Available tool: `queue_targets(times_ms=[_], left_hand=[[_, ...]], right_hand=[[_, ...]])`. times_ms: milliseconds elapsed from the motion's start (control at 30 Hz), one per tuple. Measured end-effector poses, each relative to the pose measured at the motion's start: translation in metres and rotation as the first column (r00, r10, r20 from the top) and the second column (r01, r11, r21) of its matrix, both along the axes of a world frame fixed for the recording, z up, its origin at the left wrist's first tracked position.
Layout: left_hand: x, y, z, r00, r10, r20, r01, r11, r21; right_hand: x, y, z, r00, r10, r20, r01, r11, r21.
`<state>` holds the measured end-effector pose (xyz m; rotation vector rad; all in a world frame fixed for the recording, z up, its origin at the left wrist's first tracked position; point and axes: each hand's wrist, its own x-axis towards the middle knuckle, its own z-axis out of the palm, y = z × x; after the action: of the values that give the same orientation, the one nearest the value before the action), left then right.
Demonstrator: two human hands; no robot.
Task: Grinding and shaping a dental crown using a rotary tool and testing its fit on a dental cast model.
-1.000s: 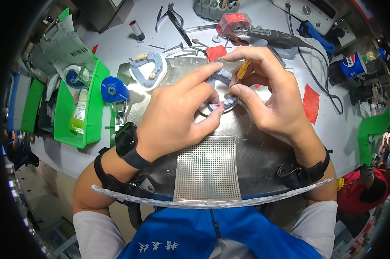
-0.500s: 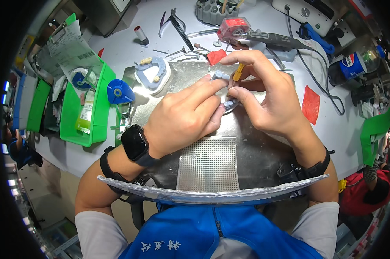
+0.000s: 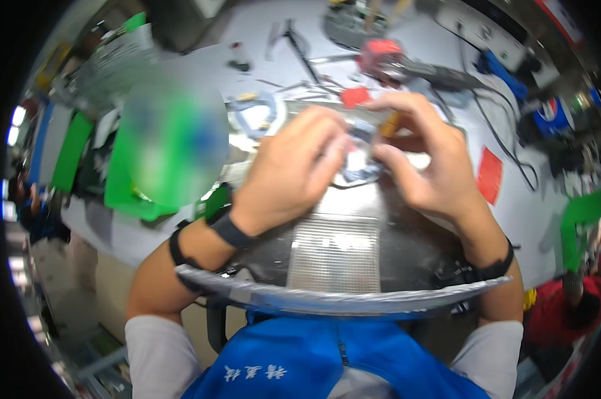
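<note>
Motion smears the view. My left hand (image 3: 299,159) has its fingers curled at the left edge of a grey and white dental model (image 3: 361,176), and appears to grip it. The model is above the metal plate, between my hands. To its right, my right hand (image 3: 430,156) is closed around a small tool with a yellow handle (image 3: 389,124); its tip is too blurred to make out. A second, horseshoe-shaped dental model (image 3: 256,118) rests beyond my left hand.
A perforated metal plate (image 3: 333,253) lies nearest me. Green trays (image 3: 131,189) are at left, partly covered by a blurred round patch. Red sheets (image 3: 490,174), a corded handpiece (image 3: 440,74) and a bottle (image 3: 553,120) are at right; thin tools (image 3: 303,56) lie at the back.
My left hand has rolled and drawn back from over the dental model, exposing more of it. The watch face has turned out of sight. The whole view has shifted and blurred.
</note>
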<state>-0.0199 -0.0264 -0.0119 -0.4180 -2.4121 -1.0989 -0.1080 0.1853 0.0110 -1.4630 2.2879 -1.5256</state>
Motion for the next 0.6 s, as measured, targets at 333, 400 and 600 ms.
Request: queue_targets(times_ms=[333, 400, 600], left_hand=[[0.039, -0.076, 0.087, 0.947, 0.266, -0.182, -0.246, 0.961, 0.124], [0.059, -0.113, 0.100, 0.889, 0.439, -0.129, -0.431, 0.898, 0.089], [0.107, -0.196, 0.091, 0.744, 0.661, 0.099, -0.603, 0.728, -0.326]], right_hand=[[0.005, 0.000, 0.000, 0.989, -0.068, 0.132, 0.075, 0.996, -0.046], [0.004, 0.001, -0.003, 0.987, -0.074, 0.144, 0.084, 0.994, -0.063], [0.002, 0.002, -0.006, 0.987, -0.070, 0.147, 0.083, 0.993, -0.081]])
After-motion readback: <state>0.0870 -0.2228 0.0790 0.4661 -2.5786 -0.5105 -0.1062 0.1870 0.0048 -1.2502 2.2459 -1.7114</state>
